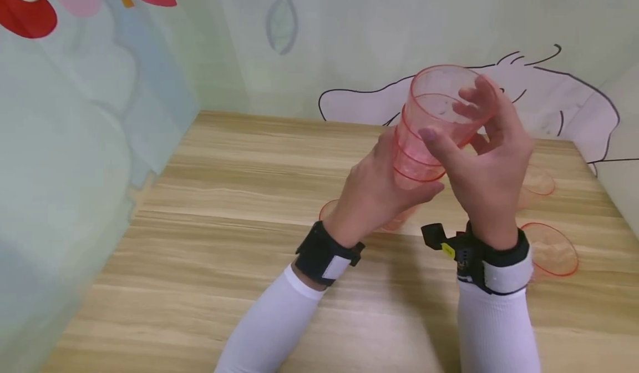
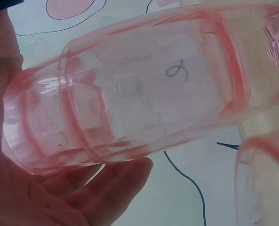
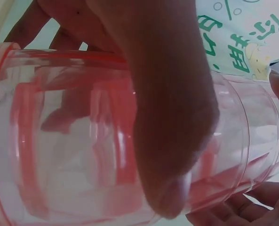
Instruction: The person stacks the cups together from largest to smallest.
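A stack of clear pink plastic cups (image 1: pixel 417 152), one nested in another, is held tilted above the table. Round the lower end of the stack, my left hand (image 1: pixel 369 187) grips with its thumb on the near side. At the upper end, my right hand (image 1: pixel 494 165) holds the top cup (image 1: pixel 433 106), thumb in front and fingers behind its wall. In the right wrist view the thumb (image 3: pixel 172 141) lies across the cup's side. The left wrist view shows the stacked cups (image 2: pixel 144 94) lengthwise, with left-hand fingers (image 2: pixel 125 188) beneath them.
More pink cups stand on the wooden table (image 1: pixel 214 195): one cup (image 1: pixel 554 251) beside the right wrist, one cup (image 1: pixel 539 181) farther back, and others partly hidden behind the left hand, including a cup (image 1: pixel 326 209). A printed wall covering (image 1: pixel 239 45) borders the table's back and left.
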Tool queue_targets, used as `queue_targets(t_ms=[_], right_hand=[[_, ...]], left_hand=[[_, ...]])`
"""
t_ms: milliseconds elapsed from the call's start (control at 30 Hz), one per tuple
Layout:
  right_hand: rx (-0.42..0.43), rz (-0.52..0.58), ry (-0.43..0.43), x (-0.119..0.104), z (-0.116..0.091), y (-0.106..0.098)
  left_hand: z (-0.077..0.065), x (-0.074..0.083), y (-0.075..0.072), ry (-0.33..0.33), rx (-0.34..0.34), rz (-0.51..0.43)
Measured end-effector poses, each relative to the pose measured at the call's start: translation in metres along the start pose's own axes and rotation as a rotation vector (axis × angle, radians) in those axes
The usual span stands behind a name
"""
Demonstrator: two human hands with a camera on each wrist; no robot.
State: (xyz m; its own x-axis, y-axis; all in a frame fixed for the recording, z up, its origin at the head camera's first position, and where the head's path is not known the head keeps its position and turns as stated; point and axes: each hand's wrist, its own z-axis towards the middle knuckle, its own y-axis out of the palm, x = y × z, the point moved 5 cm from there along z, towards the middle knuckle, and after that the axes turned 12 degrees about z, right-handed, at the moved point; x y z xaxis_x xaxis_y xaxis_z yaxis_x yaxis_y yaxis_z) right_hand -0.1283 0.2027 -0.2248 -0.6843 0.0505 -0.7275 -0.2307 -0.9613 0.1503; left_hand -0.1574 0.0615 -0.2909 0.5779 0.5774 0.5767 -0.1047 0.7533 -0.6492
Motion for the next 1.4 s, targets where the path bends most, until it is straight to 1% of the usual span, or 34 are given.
queue_targets(t_ms=[67,133,267,367,433,533,667,767,867,1000,1100,1167,1267,1333,1400], right_hand=[[-0.027,0.019,-0.001,0.003,0.000,0.002],[-0.055,0.013,-0.005,0.006,0.000,0.003],[-0.124,-0.032,-0.024,0.009,-0.001,0.003],[-0.164,-0.081,-0.027,0.010,-0.002,0.002],[-0.174,-0.118,-0.017,0.010,-0.002,0.000],[-0.202,-0.169,-0.023,0.009,-0.003,-0.004],[-0.273,-0.238,-0.079,0.007,-0.003,-0.008],[-0.301,-0.312,-0.104,0.005,-0.004,-0.010],[-0.328,-0.381,-0.106,0.006,-0.006,-0.014],[-0.369,-0.434,-0.100,0.008,-0.010,-0.021],[-0.399,-0.472,-0.140,0.009,-0.013,-0.027],[-0.433,-0.478,-0.174,0.010,-0.014,-0.030],[-0.488,-0.488,-0.208,0.012,-0.017,-0.035],[-0.519,-0.496,-0.194,0.013,-0.020,-0.040],[-0.534,-0.529,-0.154,0.015,-0.022,-0.046]], left_hand=[[0.000,-0.004,0.000,-0.022,-0.012,0.014],[0.000,-0.007,0.000,-0.040,-0.020,0.033],[0.000,-0.009,0.001,-0.057,-0.035,0.056],[0.001,-0.010,0.000,-0.052,-0.033,0.071],[0.002,-0.009,0.000,-0.041,-0.031,0.081],[0.004,-0.009,0.001,-0.030,-0.036,0.080],[0.006,-0.009,0.003,-0.030,-0.045,0.083],[0.006,-0.009,0.003,-0.025,-0.036,0.097],[0.006,-0.011,0.002,-0.027,-0.034,0.108],[0.006,-0.013,0.002,-0.032,-0.037,0.104],[0.006,-0.014,0.001,-0.020,-0.018,0.105],[0.007,-0.013,0.001,-0.010,-0.004,0.110],[0.007,-0.014,0.001,-0.022,-0.015,0.100],[0.008,-0.014,0.002,-0.036,-0.029,0.096],[0.008,-0.014,0.002,-0.054,-0.038,0.093]])
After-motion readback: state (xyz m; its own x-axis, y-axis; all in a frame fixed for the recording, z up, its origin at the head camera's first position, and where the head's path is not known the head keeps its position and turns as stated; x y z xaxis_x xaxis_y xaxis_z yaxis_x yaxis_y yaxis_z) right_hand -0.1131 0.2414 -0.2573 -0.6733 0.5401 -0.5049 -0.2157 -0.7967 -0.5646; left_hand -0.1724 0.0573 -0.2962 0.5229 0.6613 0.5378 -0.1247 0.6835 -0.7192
